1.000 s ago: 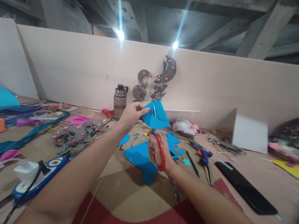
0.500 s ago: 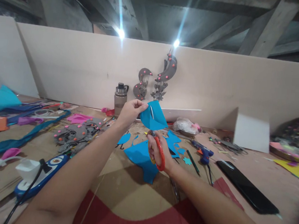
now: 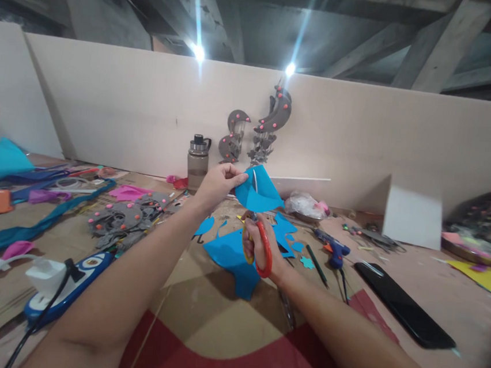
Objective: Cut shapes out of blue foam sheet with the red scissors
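Observation:
My left hand [image 3: 222,183] pinches the left edge of a small blue felt piece [image 3: 266,193], held up above the table. In my right hand [image 3: 261,246] is a pair of scissors [image 3: 266,255] with red and yellow handles. One scissor blade shows in front of the blue felt and the sheet lies between the blades. Under my hands, a larger blue felt sheet [image 3: 233,258] lies on the cardboard, with smaller blue offcuts [image 3: 283,227] around it. A light-blue flower cutout [image 3: 307,262] rests to the right.
A blue glue gun [image 3: 335,249], a dark green pencil [image 3: 316,265] and a black phone [image 3: 405,303] lie to the right. At left are a power strip [image 3: 68,288] and grey felt pieces with pink dots [image 3: 127,219]. A bottle [image 3: 197,165] stands behind my left hand.
The blue felt piece has shifted slightly right and turned a little, my left hand moving with it. The scissors stay in my right hand with a blade over the felt.

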The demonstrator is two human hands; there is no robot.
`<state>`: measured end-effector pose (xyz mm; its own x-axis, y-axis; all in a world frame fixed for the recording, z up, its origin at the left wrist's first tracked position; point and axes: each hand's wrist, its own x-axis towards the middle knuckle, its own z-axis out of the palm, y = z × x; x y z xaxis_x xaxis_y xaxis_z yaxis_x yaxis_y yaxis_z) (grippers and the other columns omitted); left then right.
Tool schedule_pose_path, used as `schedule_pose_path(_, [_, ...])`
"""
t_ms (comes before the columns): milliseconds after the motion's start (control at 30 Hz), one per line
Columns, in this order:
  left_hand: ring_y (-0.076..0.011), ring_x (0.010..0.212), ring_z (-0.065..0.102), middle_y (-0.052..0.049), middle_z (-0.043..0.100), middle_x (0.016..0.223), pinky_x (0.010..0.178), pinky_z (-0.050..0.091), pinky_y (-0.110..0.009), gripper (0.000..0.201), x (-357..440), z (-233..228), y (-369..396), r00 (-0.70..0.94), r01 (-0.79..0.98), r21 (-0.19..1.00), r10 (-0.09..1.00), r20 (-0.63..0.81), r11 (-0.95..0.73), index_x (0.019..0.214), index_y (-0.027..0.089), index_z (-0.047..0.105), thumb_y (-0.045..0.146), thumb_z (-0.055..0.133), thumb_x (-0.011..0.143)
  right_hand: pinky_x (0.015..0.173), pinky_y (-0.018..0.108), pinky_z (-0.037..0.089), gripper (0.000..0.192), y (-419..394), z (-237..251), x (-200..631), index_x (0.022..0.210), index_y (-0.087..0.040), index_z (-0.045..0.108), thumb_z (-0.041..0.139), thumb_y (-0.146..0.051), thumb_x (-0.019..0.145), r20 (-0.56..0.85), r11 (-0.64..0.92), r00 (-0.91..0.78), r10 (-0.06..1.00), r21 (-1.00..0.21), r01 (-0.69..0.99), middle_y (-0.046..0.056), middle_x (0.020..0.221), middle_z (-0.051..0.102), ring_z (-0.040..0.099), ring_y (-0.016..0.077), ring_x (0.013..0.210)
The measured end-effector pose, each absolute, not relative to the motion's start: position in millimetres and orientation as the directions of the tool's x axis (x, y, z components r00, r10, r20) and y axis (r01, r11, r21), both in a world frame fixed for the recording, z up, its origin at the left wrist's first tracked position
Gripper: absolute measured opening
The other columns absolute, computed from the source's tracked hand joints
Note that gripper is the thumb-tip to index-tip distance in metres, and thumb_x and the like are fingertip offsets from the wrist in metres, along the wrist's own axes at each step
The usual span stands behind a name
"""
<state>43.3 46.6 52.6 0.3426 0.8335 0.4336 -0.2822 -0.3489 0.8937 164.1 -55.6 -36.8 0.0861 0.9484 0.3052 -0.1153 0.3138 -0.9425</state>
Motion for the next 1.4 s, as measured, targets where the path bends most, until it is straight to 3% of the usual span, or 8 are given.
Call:
schedule_pose_path(367, [-0.0109,0.055,0.057,0.000,0.065,0.064,0.051,0.046,-0.023,0.034,49.0,47.0,51.6,0.330,-0.282,0.881,0.824,0.460,-0.379,0.074,0.015,0.063,0.040,0.085,0.067,0.032,0.019,0.027,0.046,-56.3,-37.2,162.4,0.084,-0.026,0.040,0.065,-0.063,0.088,0.290,0.305,0.121,0.949,-0.944,-0.128,-0.011,0.054,0.034,0.032,0.0066,0.037])
schedule_pose_path(800, [-0.0097,0.052,0.054,0.002,0.059,0.060,0.053,0.048,-0.024,0.035,44.7,53.8,46.5,0.377,-0.313,0.910,0.844,0.381,-0.270,0.071,0.015,0.060,0.037,0.086,0.065,0.034,0.019,0.029,0.041,-54.5,-38.3,165.5,0.082,-0.025,0.043,0.063,-0.060,0.092,0.316,0.325,0.132,0.939,-0.944,-0.052,-0.010,0.055,0.038,0.033,0.0065,0.038])
schedule_pose_path(1000, [-0.0090,0.058,0.055,0.001,0.062,0.067,0.057,0.048,-0.023,0.036,39.6,57.2,45.4,0.321,-0.260,0.905,0.853,0.411,-0.338,0.078,0.014,0.065,0.040,0.086,0.066,0.035,0.020,0.030,0.038,-54.0,-40.9,165.4,0.082,-0.024,0.045,0.062,-0.056,0.093,0.320,0.324,0.111,0.941,-0.946,-0.014,-0.010,0.054,0.039,0.034,0.0062,0.038])
schedule_pose_path(1200, [-0.0110,0.059,0.058,0.000,0.063,0.067,0.059,0.052,-0.025,0.030,41.2,54.7,46.8,0.351,-0.251,0.905,0.838,0.417,-0.345,0.080,0.014,0.064,0.035,0.083,0.071,0.032,0.019,0.027,0.037,-54.2,-41.0,163.8,0.091,-0.026,0.045,0.064,-0.058,0.091,0.310,0.318,0.092,0.946,-0.944,-0.092,-0.011,0.056,0.039,0.032,0.0071,0.036])
schedule_pose_path(1400, [-0.0109,0.058,0.059,0.000,0.064,0.066,0.058,0.052,-0.025,0.029,40.5,54.2,48.0,0.366,-0.238,0.905,0.831,0.419,-0.351,0.080,0.014,0.065,0.034,0.083,0.071,0.033,0.019,0.029,0.036,-55.9,-39.3,165.9,0.093,-0.026,0.044,0.060,-0.058,0.094,0.331,0.334,0.070,0.941,-0.941,-0.043,-0.011,0.055,0.038,0.034,0.0078,0.037])
